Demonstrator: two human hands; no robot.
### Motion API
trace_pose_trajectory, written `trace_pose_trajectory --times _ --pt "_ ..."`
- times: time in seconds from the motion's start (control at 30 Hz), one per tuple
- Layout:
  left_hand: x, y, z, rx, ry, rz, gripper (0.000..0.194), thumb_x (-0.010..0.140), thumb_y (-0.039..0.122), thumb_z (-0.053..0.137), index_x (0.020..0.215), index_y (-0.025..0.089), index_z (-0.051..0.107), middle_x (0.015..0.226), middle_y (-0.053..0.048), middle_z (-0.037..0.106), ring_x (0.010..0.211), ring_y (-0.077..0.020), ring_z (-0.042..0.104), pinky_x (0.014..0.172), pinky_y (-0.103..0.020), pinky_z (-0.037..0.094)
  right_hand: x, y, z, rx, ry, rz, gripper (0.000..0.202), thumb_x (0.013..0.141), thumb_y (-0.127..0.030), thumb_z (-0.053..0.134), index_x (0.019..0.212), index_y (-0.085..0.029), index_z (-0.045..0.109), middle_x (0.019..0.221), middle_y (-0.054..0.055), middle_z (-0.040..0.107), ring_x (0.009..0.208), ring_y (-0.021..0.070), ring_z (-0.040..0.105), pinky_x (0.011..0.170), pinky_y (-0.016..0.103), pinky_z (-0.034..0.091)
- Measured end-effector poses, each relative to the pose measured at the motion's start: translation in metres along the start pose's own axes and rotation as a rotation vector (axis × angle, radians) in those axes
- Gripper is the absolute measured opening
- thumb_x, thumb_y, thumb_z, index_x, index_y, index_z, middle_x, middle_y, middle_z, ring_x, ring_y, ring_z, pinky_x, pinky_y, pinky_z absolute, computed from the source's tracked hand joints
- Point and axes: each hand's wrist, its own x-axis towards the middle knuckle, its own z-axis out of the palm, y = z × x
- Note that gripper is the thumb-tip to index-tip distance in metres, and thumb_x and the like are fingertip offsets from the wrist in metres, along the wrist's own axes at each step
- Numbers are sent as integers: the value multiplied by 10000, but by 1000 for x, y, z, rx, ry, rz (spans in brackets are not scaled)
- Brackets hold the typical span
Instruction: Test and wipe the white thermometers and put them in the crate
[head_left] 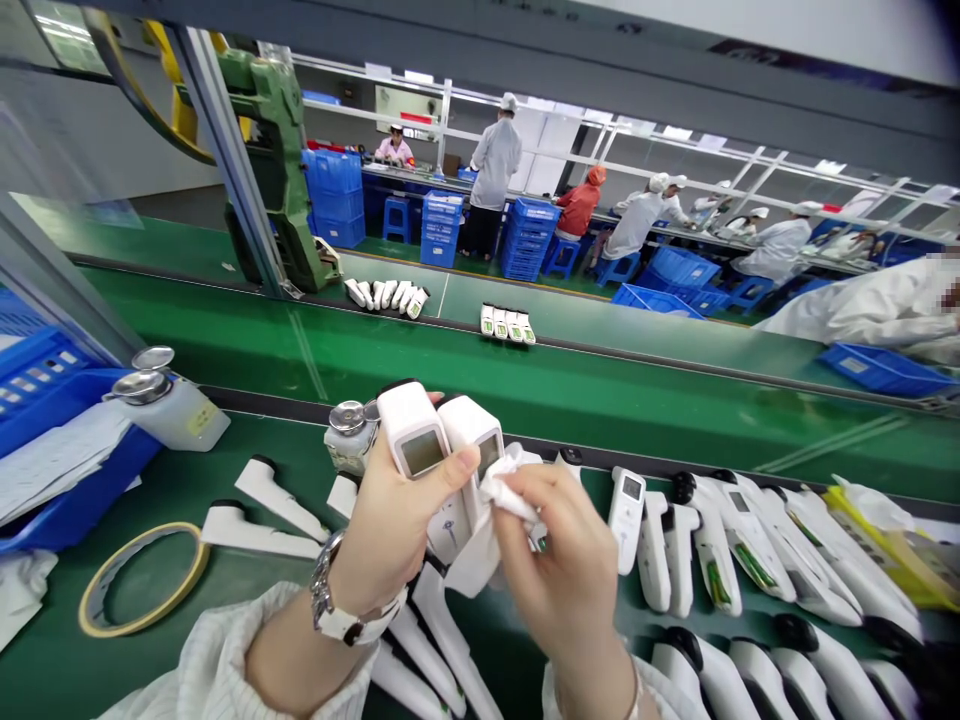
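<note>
My left hand (pixel 386 525) grips two white handheld infrared thermometers side by side, one with a grey display (pixel 409 415) and a second one (pixel 469 418) to its right. Its thumb lies across them. In my right hand (pixel 570 565) a white cloth (pixel 475 562) is pinched between the fingers, close against the screen of the right-hand thermometer. Whether the cloth presses on the screen is hard to make out. Below my hands lie several more white thermometers (pixel 450 640), partly hidden by my left wrist and the cloth.
Rows of thermometers (pixel 750 540) fill the bench's right side. At left are a tape roll (pixel 90 605), two loose thermometers (pixel 255 535), a pump bottle (pixel 180 415) and a blue bin (pixel 120 470). Another pump bottle (pixel 346 450) stands behind my left hand. A green conveyor (pixel 600 400) runs beyond.
</note>
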Motion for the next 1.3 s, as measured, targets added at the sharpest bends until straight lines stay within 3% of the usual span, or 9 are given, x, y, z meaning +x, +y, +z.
trace_pose_trajectory --times 0.37,0.5,0.6,0.77,0.87,0.97,1.03,1.2,1.3 --pt "-2 -2 -2 32 -33 3 481 691 228 729 1100 256 478 857 35 621 776 -111 582 684 -222 486 1 -1 -7 69 -152 2 224 805 -25 515 951 -189 555 884 43 573 796 150 556 685 263 452" --pt "-2 -3 0 27 -32 4 489 679 223 740 1091 246 479 870 24 631 799 -120 592 708 -232 492 1 -3 -6 20 -54 42 193 808 -28 513 899 -191 560 848 38 573 789 153 551 688 267 445" --pt "-3 -3 -1 27 -53 -45 487 681 226 739 1095 255 485 847 27 634 765 -116 595 679 -225 490 0 -6 -8 108 -165 36 219 798 -36 527 942 -196 568 862 31 579 765 142 559 655 250 447" --pt "0 2 -5 -5 -62 -81 465 683 250 736 1091 248 513 917 -5 653 876 -184 620 765 -299 500 6 14 -28 -18 -179 232 117 849 -137 512 847 -211 603 815 28 600 751 166 571 647 278 448" --pt "2 6 -8 -16 -106 -158 459 714 278 708 1122 208 509 1018 -78 653 966 -253 611 812 -369 495 6 28 -41 -40 -338 354 155 868 -234 514 975 -242 626 1072 73 560 998 221 541 718 306 469" --pt "3 8 -10 -43 -144 -207 432 733 288 688 1119 187 521 1055 -109 650 982 -266 610 805 -372 501 1 29 -47 79 -266 426 223 886 -280 502 1090 -304 590 1264 55 470 1171 232 454 807 308 465" --pt "4 8 -10 -67 -160 -222 429 741 289 681 1129 196 523 1052 -106 656 981 -259 614 809 -371 503 -2 22 -46 270 -271 486 237 921 -302 451 1130 -338 556 1148 33 562 1048 192 545 795 285 473" --pt "6 9 -10 -81 -141 -330 392 750 340 659 1089 158 585 1110 -133 641 986 -278 609 814 -393 506 -8 -2 -32 583 -590 503 451 881 -298 528 1312 -336 400 894 1 610 759 166 569 655 264 480" --pt "7 12 -10 -105 -151 -411 368 772 337 622 1067 117 606 1177 -164 603 1026 -306 588 824 -403 502 -8 -9 -23 570 -558 534 494 828 -193 580 1285 -298 426 865 -5 584 681 144 518 584 239 441"
